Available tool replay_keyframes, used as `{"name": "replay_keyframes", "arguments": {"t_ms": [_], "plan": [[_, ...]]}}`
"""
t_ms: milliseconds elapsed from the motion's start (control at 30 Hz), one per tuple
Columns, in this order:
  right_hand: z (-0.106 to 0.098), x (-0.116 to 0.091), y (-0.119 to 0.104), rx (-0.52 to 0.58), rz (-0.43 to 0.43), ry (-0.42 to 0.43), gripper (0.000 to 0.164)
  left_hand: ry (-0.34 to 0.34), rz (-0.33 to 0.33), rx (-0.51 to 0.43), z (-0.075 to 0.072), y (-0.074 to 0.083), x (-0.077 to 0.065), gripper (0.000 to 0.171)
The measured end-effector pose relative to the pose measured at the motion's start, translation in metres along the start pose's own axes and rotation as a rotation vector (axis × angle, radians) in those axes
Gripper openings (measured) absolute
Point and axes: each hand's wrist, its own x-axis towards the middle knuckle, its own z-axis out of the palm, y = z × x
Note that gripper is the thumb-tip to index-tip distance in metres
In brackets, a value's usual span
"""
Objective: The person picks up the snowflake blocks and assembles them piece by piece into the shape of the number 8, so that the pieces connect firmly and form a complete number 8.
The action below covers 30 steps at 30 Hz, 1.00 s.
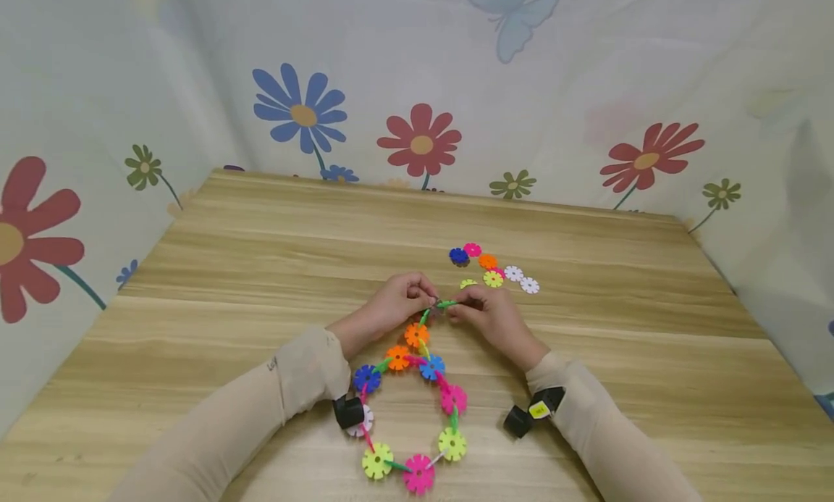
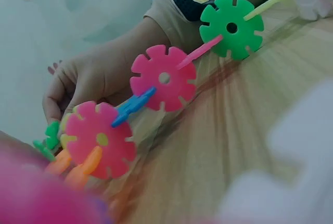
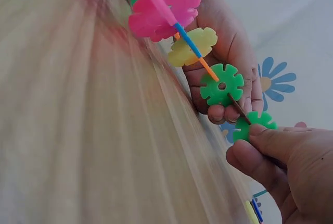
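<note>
One green disc (image 3: 264, 120), part hidden, right hand (image 3: 303, 162) pinching

Handwriting (image 1: 271, 364) and a yellow label (image 1: 540, 411), barely legible
The writing, seemingly beginning "Le", is on the left sleeve (image 1: 221, 415); the label, on the right wrist's black strap (image 1: 554, 396), is too small to read.

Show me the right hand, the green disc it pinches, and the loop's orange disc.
Right hand (image 1: 496, 321): head view, on the back of the hand.
Green disc (image 3: 263, 119): right wrist view, on its exposed face beside the thumb.
Loop's orange disc (image 1: 397, 358): head view, near its centre.
</note>
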Motion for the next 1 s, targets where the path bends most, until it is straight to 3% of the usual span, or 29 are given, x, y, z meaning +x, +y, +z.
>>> {"name": "replay_keyframes", "arguments": {"t_ms": [233, 400, 700, 1000], "plan": [[-0.002, 0.004, -0.001, 0.127, 0.132, -0.083, 0.021, -0.017, -0.01, 0.105, -0.004, 0.0, 0.001, 0.019], [-0.004, 0.006, -0.001, 0.138, 0.142, -0.101, 0.023, -0.052, -0.031, 0.05, -0.006, 0.005, 0.0, 0.025], [-0.015, 0.009, -0.003, -0.02, 0.15, -0.088, 0.019, -0.089, -0.021, -0.025, -0.009, 0.007, 0.002, 0.025], [-0.035, 0.012, 0.002, -0.295, 0.176, 0.0, 0.019, -0.132, 0.015, -0.026, -0.008, 0.003, 0.002, 0.03]]}}
